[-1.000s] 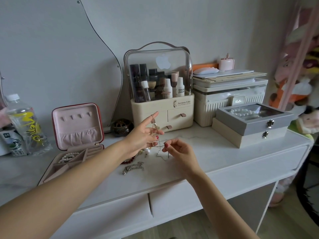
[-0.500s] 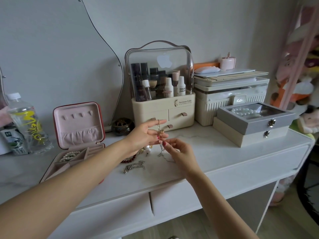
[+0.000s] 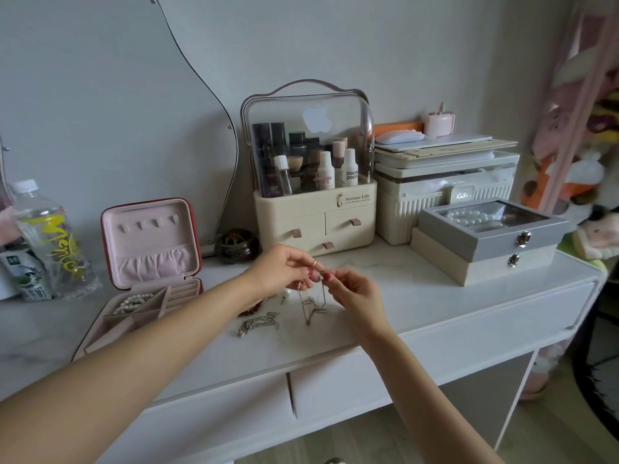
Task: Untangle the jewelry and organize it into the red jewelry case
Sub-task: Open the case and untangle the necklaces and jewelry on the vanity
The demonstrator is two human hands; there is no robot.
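The red jewelry case (image 3: 152, 242) lies open at the left of the white dresser top, pink inside, with a pearl strand (image 3: 133, 302) in one front compartment. My left hand (image 3: 284, 269) and my right hand (image 3: 355, 291) meet above the table middle, both pinching a thin tangled chain (image 3: 313, 306) whose loops hang down to the surface. A silver chain (image 3: 258, 324) lies loose just left of it. A dark red bead bracelet (image 3: 251, 309) shows partly under my left wrist, and a pearl earring (image 3: 285, 294) sits beside it.
A cream cosmetics organizer (image 3: 315, 226) stands behind my hands, a dark round pot (image 3: 236, 246) to its left. Stacked grey and beige jewelry boxes (image 3: 485, 242) sit at the right, a ribbed storage box (image 3: 435, 195) behind them. A water bottle (image 3: 50, 242) stands far left.
My left hand has lowered and its fingers have closed onto the chain. My right hand has come up to meet it, so both now pinch the chain at one spot.
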